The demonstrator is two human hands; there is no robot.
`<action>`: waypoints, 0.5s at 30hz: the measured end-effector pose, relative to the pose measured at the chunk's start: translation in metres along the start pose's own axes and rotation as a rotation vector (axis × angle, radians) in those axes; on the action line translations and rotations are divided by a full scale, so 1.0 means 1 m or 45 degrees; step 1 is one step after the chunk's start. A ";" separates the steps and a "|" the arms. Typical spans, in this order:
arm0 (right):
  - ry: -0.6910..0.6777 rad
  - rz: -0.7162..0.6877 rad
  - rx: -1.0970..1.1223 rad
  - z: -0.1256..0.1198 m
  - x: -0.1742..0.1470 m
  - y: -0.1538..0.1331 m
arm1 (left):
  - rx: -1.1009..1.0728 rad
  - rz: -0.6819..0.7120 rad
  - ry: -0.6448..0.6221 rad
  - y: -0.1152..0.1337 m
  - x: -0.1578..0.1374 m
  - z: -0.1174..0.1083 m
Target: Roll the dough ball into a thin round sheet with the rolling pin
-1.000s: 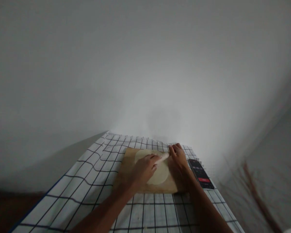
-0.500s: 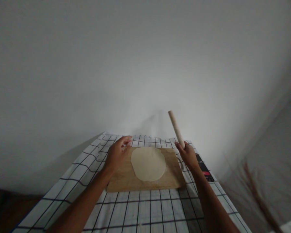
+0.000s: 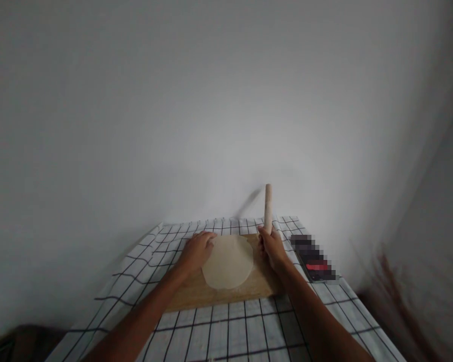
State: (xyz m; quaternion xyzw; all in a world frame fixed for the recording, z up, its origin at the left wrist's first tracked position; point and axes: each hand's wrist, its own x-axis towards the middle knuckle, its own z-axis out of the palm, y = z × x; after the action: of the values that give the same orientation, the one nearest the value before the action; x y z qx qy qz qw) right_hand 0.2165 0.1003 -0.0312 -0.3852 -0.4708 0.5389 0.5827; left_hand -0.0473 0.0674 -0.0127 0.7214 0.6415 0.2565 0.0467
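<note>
A flat, rounded sheet of dough [image 3: 228,264] lies on a wooden board [image 3: 191,297]. My left hand [image 3: 199,250] is at the dough's upper left edge, its index finger stretched out and the thumb slightly apart; whether it presses on the dough is unclear. In my right hand [image 3: 272,246] a wooden rolling pin [image 3: 268,207] is gripped near its lower end and points upward. That hand hovers over or rests at the board's right side, close to the dough's right edge. Its lower fingers are partly hidden.
A white cloth with black grid lines [image 3: 226,332] covers the table. Right of the board lies a flat dark object with a red band [image 3: 317,266], partly pixelated. A pale wall [image 3: 226,125] rises behind the table. Blurred reddish-brown stalks [image 3: 396,296] stand at the lower right.
My right hand has moved left toward the dough, and the rolling pin has swung from leaning left to nearly upright. My left hand has moved right to the dough's edge. The camera view has shifted slightly.
</note>
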 end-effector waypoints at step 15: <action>-0.036 -0.026 0.062 0.004 0.010 0.007 | -0.180 -0.097 -0.428 0.019 0.073 -0.009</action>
State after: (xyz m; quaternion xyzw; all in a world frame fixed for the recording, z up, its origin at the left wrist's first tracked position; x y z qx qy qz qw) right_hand 0.2107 0.1104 -0.0358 -0.3586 -0.4696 0.5496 0.5906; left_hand -0.0310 0.1310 0.0249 0.7243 0.6319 0.1748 0.2134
